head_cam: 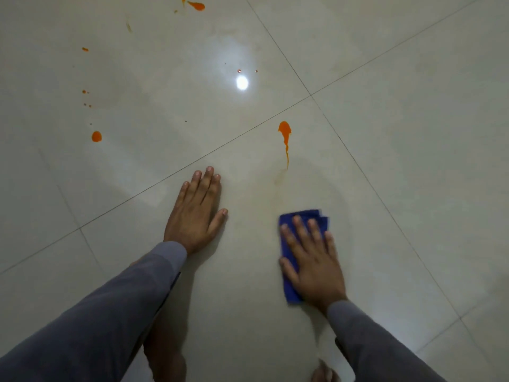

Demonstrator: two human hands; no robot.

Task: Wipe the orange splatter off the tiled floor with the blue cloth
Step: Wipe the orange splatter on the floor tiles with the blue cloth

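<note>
1 head camera — high, close, facing down at tiled floor [385, 78].

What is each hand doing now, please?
Left hand: open, flat on the floor, holding nothing.
Right hand: open, pressing the blue cloth down.

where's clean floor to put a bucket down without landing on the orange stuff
The whole right side is bare, past the grout line right of the blue cloth. Bare too between the left hand and right hand. Crowded: upper left is speckled with drops around the round blob, and a long streak lies just above the cloth.
</note>
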